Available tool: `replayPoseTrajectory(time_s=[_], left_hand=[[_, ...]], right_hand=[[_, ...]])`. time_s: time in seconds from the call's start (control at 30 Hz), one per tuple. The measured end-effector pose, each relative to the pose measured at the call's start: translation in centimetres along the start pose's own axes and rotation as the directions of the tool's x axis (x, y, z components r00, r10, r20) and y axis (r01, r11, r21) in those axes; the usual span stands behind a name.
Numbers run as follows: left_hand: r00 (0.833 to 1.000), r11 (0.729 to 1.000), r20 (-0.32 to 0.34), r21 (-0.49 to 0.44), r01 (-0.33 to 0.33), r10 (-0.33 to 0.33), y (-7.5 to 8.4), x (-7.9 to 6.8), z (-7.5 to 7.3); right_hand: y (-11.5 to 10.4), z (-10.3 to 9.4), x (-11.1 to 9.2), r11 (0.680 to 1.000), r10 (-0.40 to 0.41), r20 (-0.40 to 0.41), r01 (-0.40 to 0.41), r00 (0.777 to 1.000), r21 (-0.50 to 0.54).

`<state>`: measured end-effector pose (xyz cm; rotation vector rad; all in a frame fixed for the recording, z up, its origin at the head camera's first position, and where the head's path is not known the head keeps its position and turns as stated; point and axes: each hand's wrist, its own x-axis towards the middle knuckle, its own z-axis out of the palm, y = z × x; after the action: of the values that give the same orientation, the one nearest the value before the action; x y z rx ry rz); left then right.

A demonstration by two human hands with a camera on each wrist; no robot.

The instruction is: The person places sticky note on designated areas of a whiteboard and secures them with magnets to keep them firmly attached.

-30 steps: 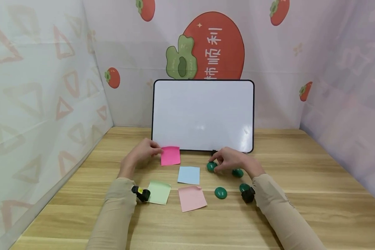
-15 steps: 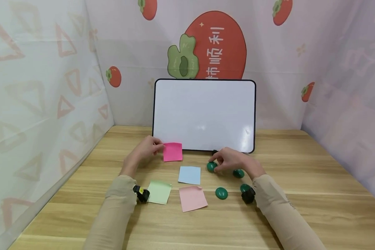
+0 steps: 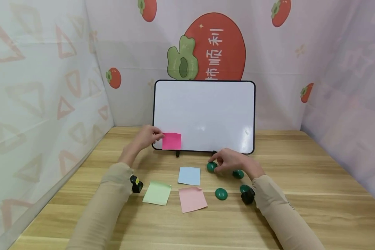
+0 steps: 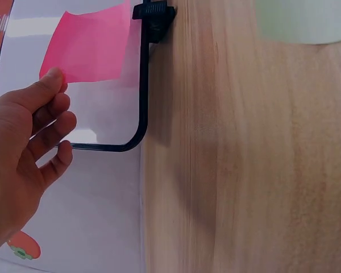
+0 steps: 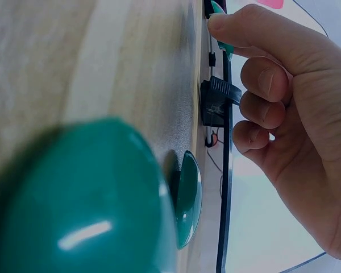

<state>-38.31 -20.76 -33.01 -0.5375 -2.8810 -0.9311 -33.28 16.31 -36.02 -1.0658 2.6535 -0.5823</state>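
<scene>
My left hand [image 3: 146, 136] pinches the left edge of a hot-pink sticky note [image 3: 172, 141] between thumb and fingers. The note is upright in front of the lower left corner of a black-framed whiteboard [image 3: 204, 111]; whether it touches the surface, I cannot tell. In the left wrist view the thumb lies over one corner of the note. Below the board's right half, my right hand [image 3: 230, 160] holds a round green magnet [image 3: 211, 167] by its sides, near the tabletop. Past the hand in the right wrist view, two more domed magnets [image 5: 188, 199] appear, one very close.
Blue [image 3: 189, 176], pale green [image 3: 157, 193] and light pink sticky notes [image 3: 192, 199] lie on the wooden table [image 3: 175, 231]. Three other green magnets [image 3: 221, 194] lie around my right wrist. Black clip feet [image 3: 177, 153] support the board. Printed cloth walls enclose the table.
My left hand has raised the hot-pink note from below the whiteboard's bottom edge to in front of its lower left corner. The right hand has stayed on its magnet.
</scene>
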Motion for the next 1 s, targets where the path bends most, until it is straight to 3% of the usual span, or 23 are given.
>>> replayPoseTrajectory(time_s=[0.2,0.43,0.7,1.0], left_hand=[[0.996,0.999,-0.08,-0.021,-0.031,0.03,0.1,0.3,-0.6],[0.99,0.997,-0.14,-0.067,-0.025,0.016,-0.7,1.3,-1.1],[0.99,0.998,-0.133,0.027,-0.05,0.053,0.3,2.7,-2.4],[0.987,0.995,-0.159,0.097,-0.016,0.032,0.2,2.9,-3.1]], right_hand=[[0.0,-0.1,0.2,1.0,0.006,0.001,-0.006,1.0,0.004],[-0.1,-0.1,0.2,1.0,-0.008,0.004,0.008,1.0,0.015],[0.3,-0.1,-0.4,1.0,0.005,-0.025,-0.005,1.0,0.01],[0.4,0.1,-0.2,1.0,-0.015,-0.021,0.015,1.0,0.001]])
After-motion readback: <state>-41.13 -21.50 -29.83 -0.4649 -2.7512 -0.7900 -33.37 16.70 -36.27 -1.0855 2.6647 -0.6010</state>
